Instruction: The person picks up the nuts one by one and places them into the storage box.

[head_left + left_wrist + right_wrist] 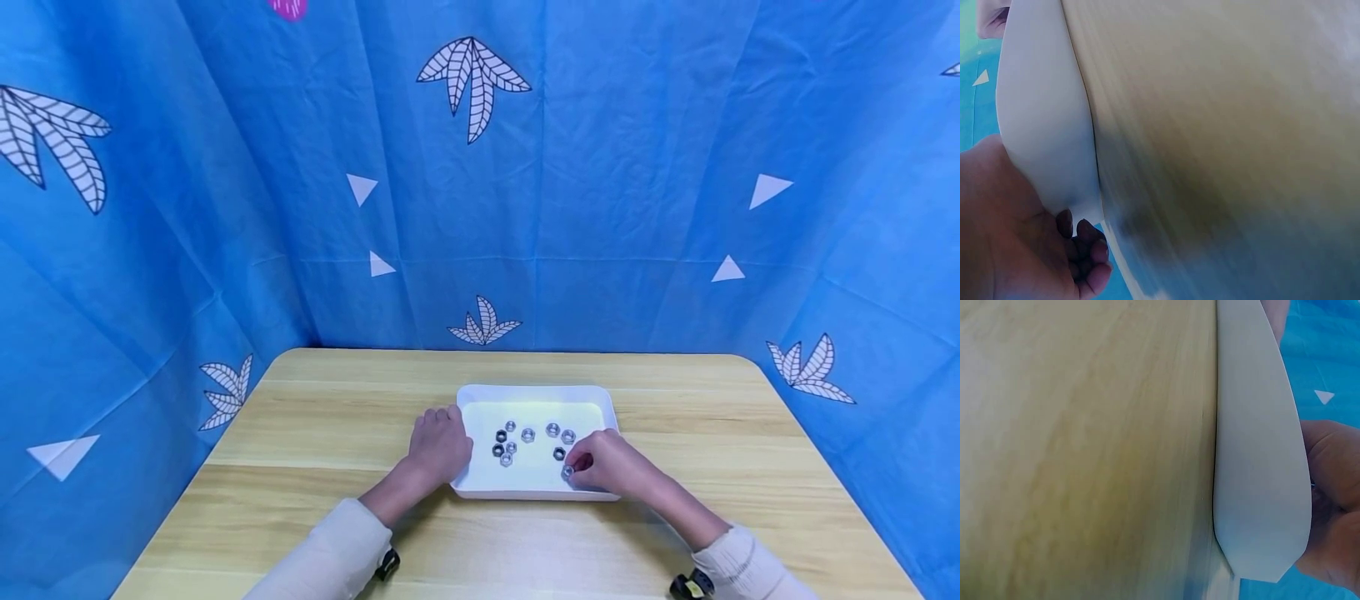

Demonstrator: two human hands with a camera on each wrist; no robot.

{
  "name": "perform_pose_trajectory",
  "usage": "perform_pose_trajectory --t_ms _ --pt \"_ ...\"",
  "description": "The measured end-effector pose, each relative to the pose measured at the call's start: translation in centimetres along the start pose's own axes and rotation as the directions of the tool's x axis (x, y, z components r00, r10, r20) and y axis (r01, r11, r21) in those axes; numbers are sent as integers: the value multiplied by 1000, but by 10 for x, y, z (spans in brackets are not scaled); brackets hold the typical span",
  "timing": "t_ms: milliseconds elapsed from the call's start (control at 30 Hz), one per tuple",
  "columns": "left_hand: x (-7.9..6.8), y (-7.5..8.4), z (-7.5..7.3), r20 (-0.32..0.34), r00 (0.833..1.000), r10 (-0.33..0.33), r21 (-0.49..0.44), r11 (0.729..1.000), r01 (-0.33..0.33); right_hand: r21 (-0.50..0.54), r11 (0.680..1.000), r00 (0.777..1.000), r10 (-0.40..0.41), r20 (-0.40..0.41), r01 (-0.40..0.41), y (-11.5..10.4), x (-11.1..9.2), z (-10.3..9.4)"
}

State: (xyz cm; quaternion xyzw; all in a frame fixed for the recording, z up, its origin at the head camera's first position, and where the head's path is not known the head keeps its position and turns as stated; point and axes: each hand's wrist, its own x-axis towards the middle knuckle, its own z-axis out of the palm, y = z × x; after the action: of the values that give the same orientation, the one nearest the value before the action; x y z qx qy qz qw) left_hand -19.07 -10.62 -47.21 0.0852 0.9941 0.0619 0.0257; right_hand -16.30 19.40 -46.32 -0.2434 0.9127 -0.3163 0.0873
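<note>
A shallow white tray (536, 483) lies on the table with several hex nuts in it, some silver and some dark. My left hand (441, 442) grips the tray's left rim; in the left wrist view its curled fingers (1099, 251) are beside the outer wall. Over the tray's right part, my right hand (611, 462) pinches a silver nut (567, 472) between thumb and finger, low near the tray floor. Close to it are a dark nut (559, 453) and two silver nuts. The right wrist view mostly hides the right fingertips behind the tray wall (1260, 456).
A looser group of nuts (511, 447), silver and dark, lies in the tray's left half, with one silver nut (528, 435) slightly apart toward the middle. The wooden table (360, 400) extends around the tray. Blue patterned cloth (600, 208) hangs behind and at both sides.
</note>
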Motion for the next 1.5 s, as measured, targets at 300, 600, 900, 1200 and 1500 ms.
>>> perform_pose_trajectory --t_ms 300,600,900,1200,1500 --pt "-1 -1 1 4 1000 -3 -14 1000 3 -18 1000 1000 -2 13 2 -1 -1 0" --pt "0 0 1 -9 1000 -3 -11 1000 3 -11 1000 1000 -9 15 9 -2 -1 -1" --pt "-1 -1 1 -1 1000 -5 -15 1000 5 -20 1000 999 0 37 1 -4 -1 -2" --pt "0 -1 2 -11 1000 -1 -11 1000 1 -20 1000 999 -9 48 10 -3 1 -2" --pt "0 0 2 -4 1000 -4 -3 1000 4 -25 1000 998 -16 55 18 -2 -1 -1"
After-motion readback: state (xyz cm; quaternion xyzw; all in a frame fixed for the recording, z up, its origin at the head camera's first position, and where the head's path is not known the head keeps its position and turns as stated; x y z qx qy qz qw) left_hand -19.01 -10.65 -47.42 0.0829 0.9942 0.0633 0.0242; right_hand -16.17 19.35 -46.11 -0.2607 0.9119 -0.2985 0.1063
